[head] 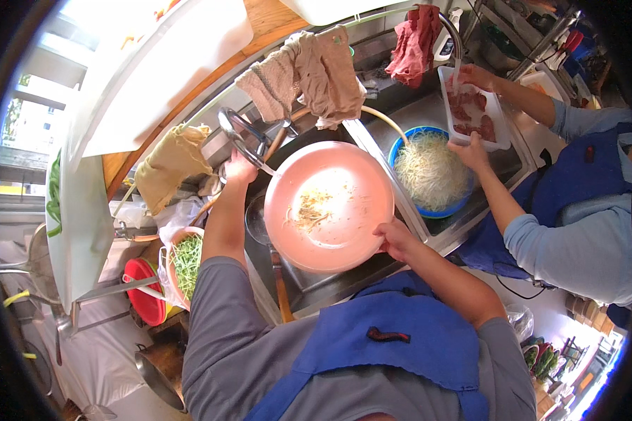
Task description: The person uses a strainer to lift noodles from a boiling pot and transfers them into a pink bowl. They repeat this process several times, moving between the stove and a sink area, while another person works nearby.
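Note:
My right hand (396, 239) grips the rim of a large pink plastic basin (342, 247), thumb over the edge. The basin is tilted above the left sink bowl (316, 284), and wet vegetable scraps (312, 209) lie on its bottom. A thin stream of water runs from the curved chrome faucet (237, 139) at the basin's left rim. My left hand (240, 167) reaches behind that faucet, close to its metal fittings. Its fingers are partly hidden, so whether they grip something is unclear. A wire strainer with a wooden handle (281, 294) sits partly under the basin.
To the right, a co-worker's hands (476, 152) hold a white tray (500, 126) of raw meat under another faucet (457, 42). Below it stands a blue basin (431, 213) of bean sprouts (432, 171). Cloths (329, 73) hang over the sinks. Cut greens (187, 263) fill a container at left.

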A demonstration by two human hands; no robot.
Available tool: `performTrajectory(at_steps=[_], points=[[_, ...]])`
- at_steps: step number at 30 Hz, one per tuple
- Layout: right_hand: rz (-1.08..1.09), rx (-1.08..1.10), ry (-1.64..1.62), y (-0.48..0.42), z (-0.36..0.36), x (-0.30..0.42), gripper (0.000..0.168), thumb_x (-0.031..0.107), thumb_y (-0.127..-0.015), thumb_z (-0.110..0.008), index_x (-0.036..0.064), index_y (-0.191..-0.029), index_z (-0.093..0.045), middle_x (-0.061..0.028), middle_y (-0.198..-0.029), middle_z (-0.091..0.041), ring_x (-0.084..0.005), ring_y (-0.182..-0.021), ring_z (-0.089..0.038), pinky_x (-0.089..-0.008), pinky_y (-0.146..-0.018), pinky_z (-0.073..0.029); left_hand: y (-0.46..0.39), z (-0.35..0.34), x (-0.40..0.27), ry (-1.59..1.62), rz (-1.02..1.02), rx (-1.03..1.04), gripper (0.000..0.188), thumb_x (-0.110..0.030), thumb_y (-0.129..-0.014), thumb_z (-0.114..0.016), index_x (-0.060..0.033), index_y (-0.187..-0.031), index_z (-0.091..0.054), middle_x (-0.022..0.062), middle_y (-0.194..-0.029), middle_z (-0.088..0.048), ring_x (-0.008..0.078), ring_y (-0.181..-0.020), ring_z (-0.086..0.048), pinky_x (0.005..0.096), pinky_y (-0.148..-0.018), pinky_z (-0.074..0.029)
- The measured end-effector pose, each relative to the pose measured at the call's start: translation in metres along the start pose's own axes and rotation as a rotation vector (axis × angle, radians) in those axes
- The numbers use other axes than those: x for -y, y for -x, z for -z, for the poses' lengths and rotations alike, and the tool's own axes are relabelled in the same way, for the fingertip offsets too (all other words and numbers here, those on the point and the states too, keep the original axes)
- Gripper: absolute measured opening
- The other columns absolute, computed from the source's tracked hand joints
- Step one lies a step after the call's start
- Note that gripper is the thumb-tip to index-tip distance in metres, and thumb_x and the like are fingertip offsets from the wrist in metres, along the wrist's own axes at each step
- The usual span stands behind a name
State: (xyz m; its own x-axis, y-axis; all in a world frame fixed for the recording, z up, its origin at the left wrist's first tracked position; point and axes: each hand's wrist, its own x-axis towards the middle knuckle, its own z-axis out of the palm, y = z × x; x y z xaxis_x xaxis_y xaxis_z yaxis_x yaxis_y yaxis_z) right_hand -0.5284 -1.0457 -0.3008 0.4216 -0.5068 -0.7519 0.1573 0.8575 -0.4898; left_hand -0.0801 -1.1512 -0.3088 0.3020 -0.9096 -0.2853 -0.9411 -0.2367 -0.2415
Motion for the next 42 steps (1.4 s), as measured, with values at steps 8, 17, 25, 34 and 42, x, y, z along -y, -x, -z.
performTrajectory(at_steps=[8, 17, 25, 34, 42], points=[[-0.129, 0.052, 0.016, -0.032, 0.01, -0.015, 0.054, 0.002, -0.08, -0.055, 0.014, -0.132, -0.046, -0.0119, -0.111, -0.061, -0.0298, -0.091, -0.066, -0.0467, -0.065, -0.057, -0.03, -0.034, 0.01, 0.187, 0.02, -0.05, 0.063, -0.034, -0.085, -0.062, -0.0068, -0.138, -0.045, 0.0227, -0.134, -0.053, 0.0408, -0.123, -0.052, 0.0497, -0.097, -0.048], [-0.181, 0.097, -0.014, -0.076, 0.016, -0.042, 0.062, 0.0, -0.079, -0.054, 0.016, -0.138, -0.041, -0.0114, -0.117, -0.058, -0.032, -0.093, -0.065, -0.0466, -0.066, -0.057, 0.051, 0.01, -0.073, 1.701, -0.057, 0.422, 0.024, -0.025, -0.097, -0.058, -0.0036, -0.099, -0.07, 0.0062, -0.088, -0.07, 0.0143, -0.073, -0.066, 0.0274, -0.063, -0.053], [-0.088, 0.163, 0.223, -0.075, 0.031, -0.032, 0.063, 0.001, -0.078, -0.055, 0.014, -0.137, -0.042, -0.0094, -0.113, -0.059, -0.026, -0.09, -0.065, -0.0416, -0.064, -0.057, 0.066, 0.013, -0.087, 1.453, -0.157, 0.453, 0.028, -0.028, -0.095, -0.06, -0.0037, -0.102, -0.071, 0.0053, -0.092, -0.069, 0.0143, -0.084, -0.065, 0.0294, -0.072, -0.053], [0.104, -0.066, 0.166, -0.067, 0.013, -0.005, 0.072, 0.0, -0.076, -0.054, 0.012, -0.144, -0.033, -0.0126, -0.116, -0.059, -0.024, -0.077, -0.065, -0.0336, -0.048, -0.053, 0.042, -0.013, -0.042, 1.663, 0.165, 0.292, 0.022, -0.024, -0.091, -0.066, -0.0035, -0.097, -0.068, -0.0008, -0.075, -0.063, 0.0083, -0.061, -0.054, 0.0241, -0.056, -0.044], [0.104, -0.071, 0.234, -0.059, 0.016, -0.016, 0.07, -0.002, -0.077, -0.053, 0.011, -0.143, -0.034, -0.0136, -0.117, -0.059, -0.0243, -0.082, -0.066, -0.0339, -0.047, -0.053, -0.018, -0.076, 0.013, 1.853, 0.369, 0.046, 0.023, -0.02, -0.092, -0.066, -0.0029, -0.104, -0.058, -0.0005, -0.071, -0.053, 0.011, -0.057, -0.051, 0.0255, -0.044, -0.039]])
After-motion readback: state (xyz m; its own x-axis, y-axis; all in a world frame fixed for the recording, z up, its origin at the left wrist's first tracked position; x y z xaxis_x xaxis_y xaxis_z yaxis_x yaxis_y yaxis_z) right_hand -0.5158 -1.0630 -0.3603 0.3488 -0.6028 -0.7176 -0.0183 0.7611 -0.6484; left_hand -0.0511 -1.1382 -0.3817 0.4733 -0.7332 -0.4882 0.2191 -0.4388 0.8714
